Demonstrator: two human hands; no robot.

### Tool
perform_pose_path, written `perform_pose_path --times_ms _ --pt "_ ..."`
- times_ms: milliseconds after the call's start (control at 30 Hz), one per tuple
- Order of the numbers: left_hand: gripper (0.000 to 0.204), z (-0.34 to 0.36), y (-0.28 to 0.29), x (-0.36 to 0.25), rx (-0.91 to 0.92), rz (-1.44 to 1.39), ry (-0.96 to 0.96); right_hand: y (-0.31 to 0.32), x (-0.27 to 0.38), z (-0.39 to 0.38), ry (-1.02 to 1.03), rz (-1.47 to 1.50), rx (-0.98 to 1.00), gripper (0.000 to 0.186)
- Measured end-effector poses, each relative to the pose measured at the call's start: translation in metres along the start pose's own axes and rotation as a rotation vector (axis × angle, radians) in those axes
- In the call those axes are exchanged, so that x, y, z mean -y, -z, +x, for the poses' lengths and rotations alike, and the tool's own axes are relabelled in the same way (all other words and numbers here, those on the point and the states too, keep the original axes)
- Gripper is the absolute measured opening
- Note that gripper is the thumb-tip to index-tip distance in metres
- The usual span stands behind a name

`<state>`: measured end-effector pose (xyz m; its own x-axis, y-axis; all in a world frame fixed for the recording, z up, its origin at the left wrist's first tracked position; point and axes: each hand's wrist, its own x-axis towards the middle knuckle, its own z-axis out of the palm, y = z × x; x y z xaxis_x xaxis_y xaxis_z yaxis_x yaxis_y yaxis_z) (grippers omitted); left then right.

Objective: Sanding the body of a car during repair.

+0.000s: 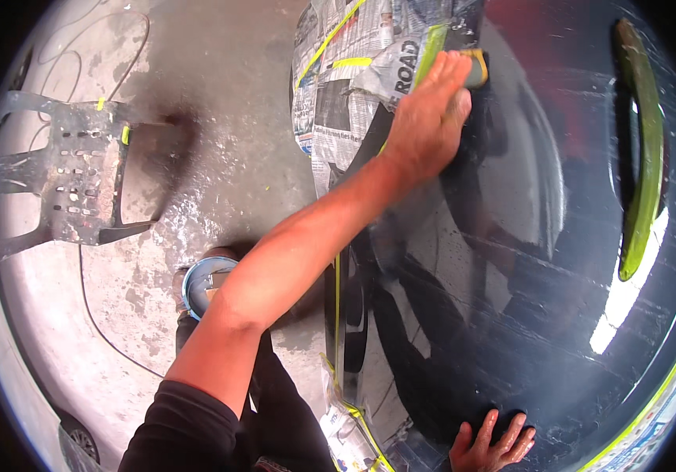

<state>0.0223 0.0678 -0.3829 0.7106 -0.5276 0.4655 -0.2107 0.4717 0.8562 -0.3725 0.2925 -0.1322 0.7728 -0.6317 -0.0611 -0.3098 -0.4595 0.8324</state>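
My left arm stretches far out over a dark, glossy car body panel (503,315). At its end my left hand (436,106) is closed on a sanding block (477,68), grey with a yellow edge, pressed to the panel beside the masking. The fingers hide most of the block. Low in the view my right hand (495,447) lies on the same panel, fingers spread, holding nothing. Wet-looking smears and pale reflections run over the dark surface. Newspaper masking (346,118) with yellow-green tape (352,62) borders the panel beyond my left forearm.
A long green curved piece (643,149) is on the panel at the right. On the concrete floor a blue-rimmed bucket (188,293) stands near my legs. A paint-spattered dark plastic chair (78,173) is at the left, with a thin cable (90,307) trailing near it.
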Motion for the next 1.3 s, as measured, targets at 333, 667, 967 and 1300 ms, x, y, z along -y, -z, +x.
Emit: perform_pose_path --times_ms 333,667,967,1300 --pt "0.049 -0.084 -0.013 -0.033 -0.016 0.069 0.170 0.038 -0.071 0.036 -0.010 0.735 -0.206 0.045" --pt "0.057 -0.087 0.022 -0.018 0.182 0.022 0.200 0.062 -0.087 0.253 0.035 0.367 -0.193 0.063" --pt "0.053 0.037 0.016 -0.012 0.015 -0.052 0.096 0.036 -0.062 0.401 -0.012 0.785 -0.280 0.075" --pt "0.053 0.072 0.012 -0.006 0.011 -0.048 0.073 0.039 -0.063 0.398 0.033 0.923 -0.231 0.079"
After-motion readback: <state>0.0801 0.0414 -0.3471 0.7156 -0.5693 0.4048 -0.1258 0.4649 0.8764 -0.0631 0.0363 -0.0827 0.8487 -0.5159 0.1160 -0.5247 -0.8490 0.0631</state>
